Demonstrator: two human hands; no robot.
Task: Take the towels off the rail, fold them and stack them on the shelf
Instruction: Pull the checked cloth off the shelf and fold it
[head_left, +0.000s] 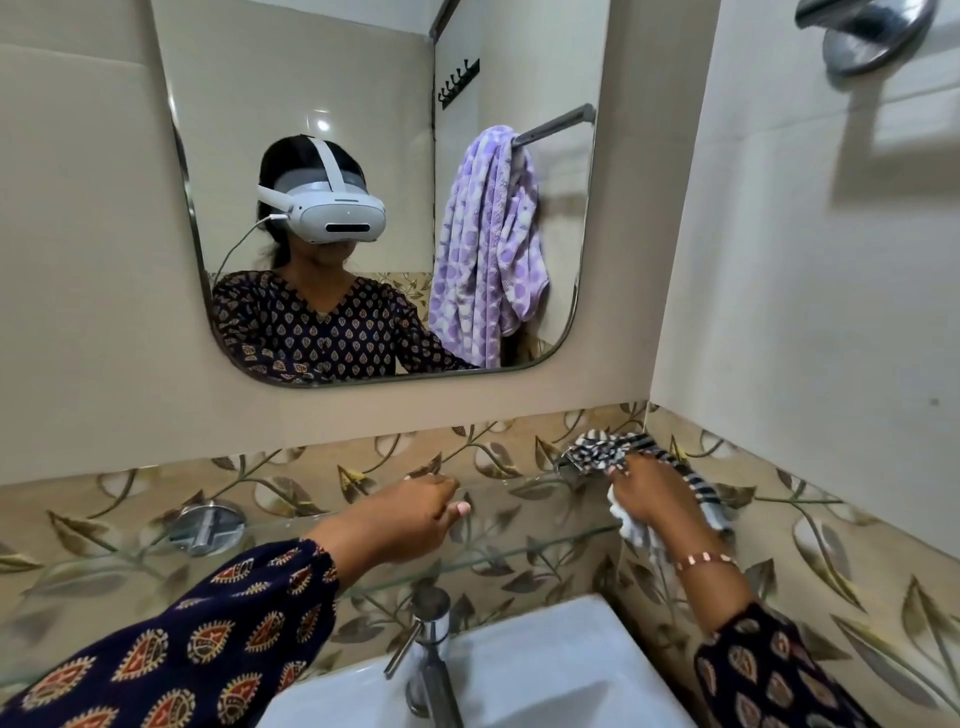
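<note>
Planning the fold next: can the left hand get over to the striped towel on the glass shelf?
Probably yes: the left hand hovers over the glass shelf, nothing between it and the striped towel under the right hand.

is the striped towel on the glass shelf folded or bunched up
Bunched up: the striped towel lies crumpled under the right hand, not folded flat.

Both arms outstretched, left hand (415, 514) loosely curled, right hand (655, 493) clenched, gripping.
</note>
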